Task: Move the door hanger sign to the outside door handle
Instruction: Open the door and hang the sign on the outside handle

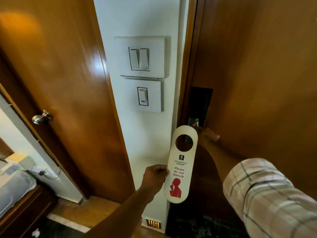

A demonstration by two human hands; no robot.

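A single head-worn view is given, aimed forward and down, close to the white switch wall (137, 23) between two wooden doors.

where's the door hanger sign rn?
Head view, lower centre: the door hanger sign is upright in the left hand, in front of the white wall strip below the switch plates, just left of the right hand at the door handle.

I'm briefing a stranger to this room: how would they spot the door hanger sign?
Find the white wall strip between the two wooden doors. Below its switch plates, the left hand holds the door hanger sign: cream card, round hole, red "Please do not disturb" lettering.
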